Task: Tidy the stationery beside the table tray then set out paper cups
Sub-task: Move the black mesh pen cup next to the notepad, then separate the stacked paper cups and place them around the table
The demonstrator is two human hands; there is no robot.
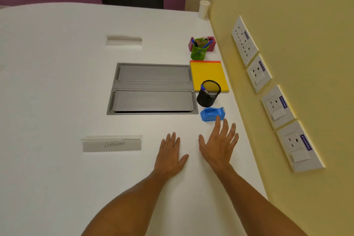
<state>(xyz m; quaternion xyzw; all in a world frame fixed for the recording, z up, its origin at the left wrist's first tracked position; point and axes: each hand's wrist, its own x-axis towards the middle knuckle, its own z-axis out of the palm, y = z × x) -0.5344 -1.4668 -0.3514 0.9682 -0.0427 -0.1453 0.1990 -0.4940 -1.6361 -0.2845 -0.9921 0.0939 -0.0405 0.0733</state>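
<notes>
**A:** What are the hands doing?

**B:** The right hand [220,145] is spread wide with straight fingers and holds nothing. One fingertip covers the near edge of the blue tape holder [210,114]. I can't tell if it touches. The left hand [170,154] lies flat on the white table [57,82], fingers straight, holding nothing.

**A:** What is past the tape holder?

**B:** A black mesh cup [207,94] with pens stands on the corner of a yellow pad [207,73]. Then a green mesh cup [199,49] with pens, and a pink tape holder [210,44] just behind it. They all sit in a row beside the gray tray [153,88].

**A:** Where are the paper cups?

**B:** One paper cup [204,9] stands far back by the yellow wall [287,5].
</notes>
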